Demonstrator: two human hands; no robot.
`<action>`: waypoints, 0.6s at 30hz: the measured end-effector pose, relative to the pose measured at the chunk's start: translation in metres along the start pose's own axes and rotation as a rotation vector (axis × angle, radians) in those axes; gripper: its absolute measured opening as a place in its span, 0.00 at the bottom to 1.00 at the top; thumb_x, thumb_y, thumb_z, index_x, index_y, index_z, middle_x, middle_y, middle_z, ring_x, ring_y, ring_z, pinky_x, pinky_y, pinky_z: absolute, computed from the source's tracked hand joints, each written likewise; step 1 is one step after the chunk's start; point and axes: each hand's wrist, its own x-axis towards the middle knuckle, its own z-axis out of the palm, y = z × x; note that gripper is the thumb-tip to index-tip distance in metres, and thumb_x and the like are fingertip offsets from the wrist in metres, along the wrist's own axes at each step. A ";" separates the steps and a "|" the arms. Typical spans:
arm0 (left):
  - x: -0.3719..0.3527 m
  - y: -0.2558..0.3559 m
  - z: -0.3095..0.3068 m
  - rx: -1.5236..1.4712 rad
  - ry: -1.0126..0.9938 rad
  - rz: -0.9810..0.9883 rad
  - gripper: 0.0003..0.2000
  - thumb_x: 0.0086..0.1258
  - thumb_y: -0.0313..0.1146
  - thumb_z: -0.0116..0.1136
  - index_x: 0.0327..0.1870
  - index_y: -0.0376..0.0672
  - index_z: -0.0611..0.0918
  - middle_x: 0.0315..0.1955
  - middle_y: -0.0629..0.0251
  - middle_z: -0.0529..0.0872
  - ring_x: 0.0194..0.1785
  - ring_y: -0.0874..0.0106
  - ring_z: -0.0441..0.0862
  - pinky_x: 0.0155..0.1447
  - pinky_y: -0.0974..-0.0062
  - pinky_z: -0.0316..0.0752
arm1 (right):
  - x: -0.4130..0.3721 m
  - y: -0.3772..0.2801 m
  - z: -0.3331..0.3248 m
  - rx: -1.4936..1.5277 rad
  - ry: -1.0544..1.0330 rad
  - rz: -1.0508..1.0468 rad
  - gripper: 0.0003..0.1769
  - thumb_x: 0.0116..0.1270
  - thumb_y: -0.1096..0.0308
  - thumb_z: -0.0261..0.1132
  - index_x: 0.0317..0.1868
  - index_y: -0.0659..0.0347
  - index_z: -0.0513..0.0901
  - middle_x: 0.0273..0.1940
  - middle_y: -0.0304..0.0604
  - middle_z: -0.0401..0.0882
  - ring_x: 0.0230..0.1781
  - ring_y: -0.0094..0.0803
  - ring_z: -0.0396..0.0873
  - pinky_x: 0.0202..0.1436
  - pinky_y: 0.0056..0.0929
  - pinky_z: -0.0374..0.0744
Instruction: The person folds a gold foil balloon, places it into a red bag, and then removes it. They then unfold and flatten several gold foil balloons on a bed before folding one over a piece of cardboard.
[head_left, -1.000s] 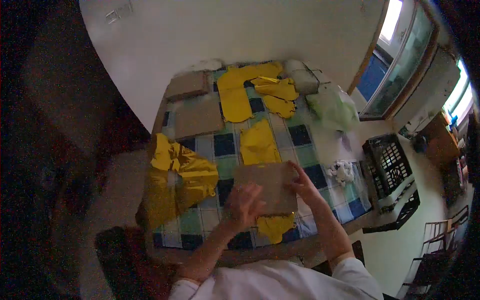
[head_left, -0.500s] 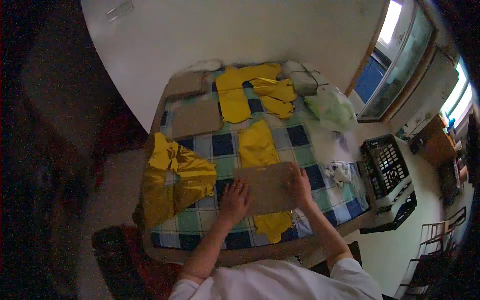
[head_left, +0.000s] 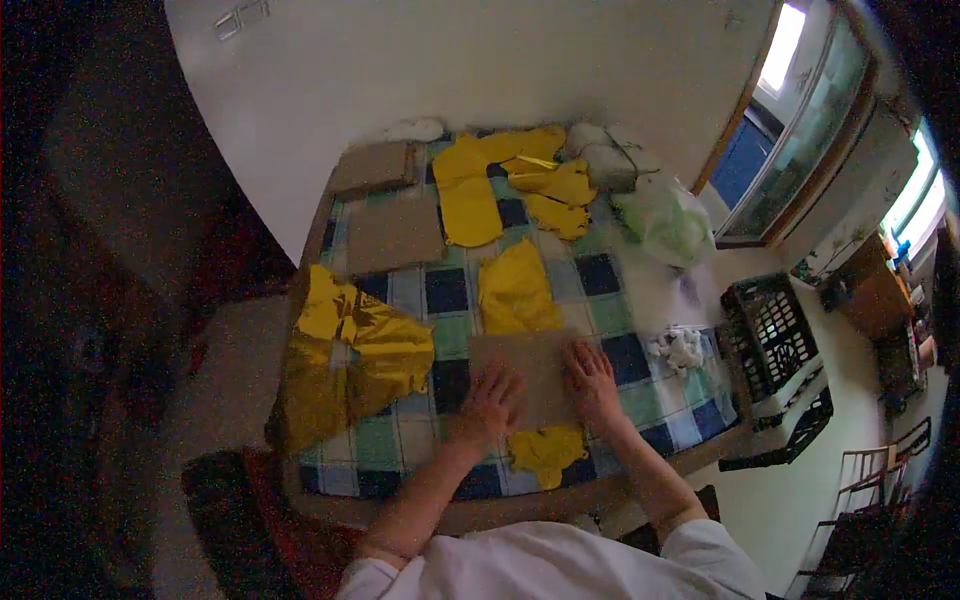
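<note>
A rectangular brown cardboard sheet (head_left: pixel 543 385) lies over a flat yellow foil piece (head_left: pixel 515 295), which shows beyond its far edge and again at its near edge. My left hand (head_left: pixel 490 400) rests on the left part of the cardboard, fingers spread. On the right edge lies my right hand (head_left: pixel 592 380), its fingers apart and extended. Neither hand grips anything. Left of them a large crumpled yellow foil piece (head_left: pixel 365 345) spreads over the checkered cloth (head_left: pixel 447 290).
Further back lie another cardboard sheet (head_left: pixel 393 235), a cardboard stack (head_left: pixel 372 168) and more yellow foil pieces (head_left: pixel 468 195). A green plastic bag (head_left: pixel 665 228) and crumpled white material (head_left: pixel 680 348) are on the right. A black crate (head_left: pixel 770 325) stands beyond the right edge.
My left hand has slid right, further onto the cardboard. My right hand has shifted slightly down and left at the right edge. The cardboard now lies flatter on the foil.
</note>
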 end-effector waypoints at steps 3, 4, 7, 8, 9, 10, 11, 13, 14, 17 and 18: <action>0.006 0.008 -0.019 0.010 -0.053 -0.011 0.30 0.68 0.46 0.53 0.70 0.45 0.65 0.70 0.52 0.61 0.74 0.51 0.54 0.74 0.46 0.48 | 0.007 0.036 0.043 0.364 0.009 0.165 0.22 0.67 0.63 0.56 0.62 0.54 0.74 0.62 0.48 0.70 0.63 0.46 0.68 0.63 0.48 0.67; 0.007 0.009 -0.023 -0.010 -0.070 -0.024 0.31 0.68 0.47 0.52 0.70 0.45 0.65 0.71 0.52 0.60 0.74 0.51 0.53 0.74 0.45 0.48 | 0.020 0.059 0.071 0.793 -0.009 0.367 0.21 0.67 0.64 0.56 0.61 0.55 0.74 0.60 0.49 0.72 0.59 0.47 0.71 0.58 0.47 0.71; 0.005 0.003 -0.006 0.031 -0.053 -0.039 0.31 0.69 0.48 0.50 0.72 0.46 0.63 0.71 0.53 0.59 0.75 0.51 0.52 0.74 0.44 0.47 | 0.073 0.059 0.045 0.823 0.107 0.319 0.17 0.68 0.62 0.56 0.54 0.59 0.78 0.47 0.50 0.78 0.45 0.44 0.78 0.43 0.42 0.77; 0.002 0.000 0.004 -0.035 -0.024 -0.053 0.31 0.69 0.48 0.50 0.71 0.46 0.64 0.71 0.52 0.60 0.74 0.51 0.54 0.74 0.44 0.47 | 0.092 0.054 0.037 0.688 0.112 0.263 0.16 0.68 0.61 0.56 0.50 0.61 0.79 0.43 0.49 0.79 0.41 0.43 0.79 0.41 0.41 0.77; -0.003 -0.004 0.016 -0.100 0.005 -0.065 0.30 0.69 0.48 0.50 0.70 0.45 0.65 0.71 0.52 0.61 0.73 0.51 0.55 0.74 0.44 0.47 | 0.112 0.050 0.029 0.552 0.124 0.209 0.16 0.68 0.59 0.57 0.47 0.62 0.80 0.39 0.49 0.80 0.37 0.42 0.80 0.38 0.40 0.77; -0.004 -0.008 0.025 -0.089 0.011 -0.054 0.29 0.69 0.48 0.49 0.69 0.45 0.67 0.70 0.52 0.61 0.73 0.50 0.56 0.74 0.44 0.48 | 0.128 0.049 0.030 0.484 0.076 0.220 0.17 0.68 0.57 0.57 0.44 0.64 0.81 0.36 0.48 0.81 0.35 0.42 0.81 0.38 0.40 0.77; -0.005 -0.011 0.034 -0.079 0.017 -0.042 0.29 0.69 0.48 0.49 0.68 0.44 0.68 0.70 0.52 0.62 0.72 0.50 0.57 0.73 0.44 0.48 | 0.143 0.048 0.030 0.463 -0.003 0.264 0.19 0.68 0.55 0.58 0.41 0.65 0.82 0.34 0.48 0.82 0.34 0.41 0.81 0.38 0.40 0.77; -0.005 -0.018 0.041 0.075 -0.019 0.010 0.27 0.68 0.48 0.50 0.65 0.43 0.72 0.68 0.52 0.64 0.71 0.50 0.59 0.73 0.44 0.50 | 0.172 0.037 0.014 0.457 -0.198 0.378 0.22 0.67 0.52 0.59 0.35 0.67 0.82 0.32 0.47 0.83 0.34 0.41 0.82 0.38 0.41 0.77; -0.005 -0.019 0.042 0.142 -0.036 0.028 0.26 0.68 0.47 0.50 0.63 0.42 0.73 0.68 0.52 0.65 0.70 0.50 0.60 0.72 0.44 0.51 | 0.181 0.032 0.004 0.474 -0.315 0.451 0.24 0.67 0.51 0.60 0.32 0.67 0.82 0.31 0.47 0.84 0.34 0.41 0.83 0.38 0.42 0.78; -0.007 -0.006 0.026 0.171 -0.054 0.004 0.25 0.67 0.47 0.52 0.61 0.42 0.75 0.67 0.52 0.66 0.70 0.50 0.61 0.72 0.44 0.53 | 0.192 0.030 -0.003 0.514 -0.435 0.488 0.25 0.64 0.47 0.63 0.33 0.67 0.83 0.37 0.51 0.85 0.38 0.43 0.84 0.40 0.44 0.78; -0.006 0.003 0.010 0.106 -0.035 -0.021 0.25 0.67 0.48 0.51 0.61 0.43 0.75 0.67 0.52 0.66 0.70 0.51 0.60 0.71 0.44 0.53 | 0.195 0.040 0.011 0.447 -0.408 0.484 0.25 0.63 0.47 0.64 0.34 0.67 0.84 0.37 0.51 0.85 0.39 0.43 0.84 0.41 0.43 0.78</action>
